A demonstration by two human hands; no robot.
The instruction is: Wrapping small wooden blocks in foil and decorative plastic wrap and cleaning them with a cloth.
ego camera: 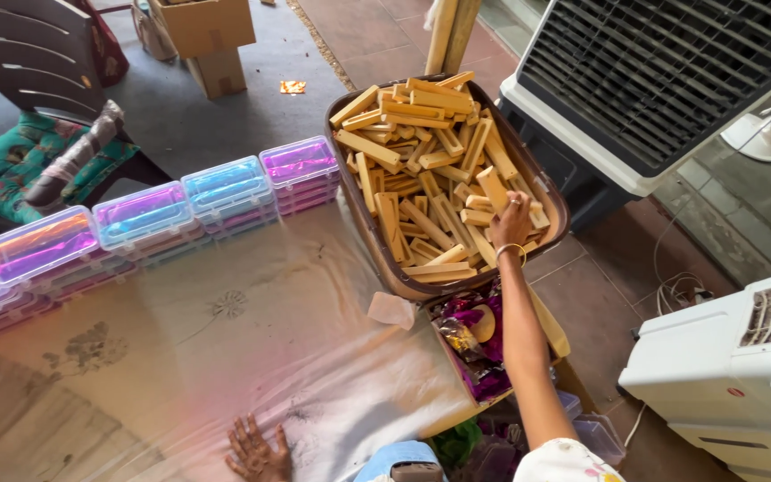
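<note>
The right hand [512, 219] is stretched out over a brown oval tray [360, 223] heaped with pale wooden sticks [421, 152], and its fingers are bent down among the sticks at the tray's near right side. A stick appears to be pinched there, though the grip is hidden by the back of the hand, so whether anything is actually held cannot be told. A thin bangle [510, 252] is worn at the wrist.

The left hand [256, 451] is laid flat and spread open on the table's clear plastic sheet [252, 357] at the bottom edge of the view; nothing is held in it — it seems to be placed there as a prop while the body leans toward the tray.

The tray is set at the table's far right corner, partly overhanging it, within the outstretched arm's reach. Below it, an open box of shiny purple and gold wrappers [475, 339] is kept just beside the table edge, and a small whitish scrap [392, 310] lies on the sheet near the tray.

Along the far edge of the table, stacked clear plastic cases [140, 219] with purple, blue and orange tints are lined up in a row, well apart from both hands. Behind them a dark chair with a patterned cushion [11, 170] and cardboard boxes [207, 36] are seen; white air coolers [671, 80] stand on the tiled floor to the right.
</note>
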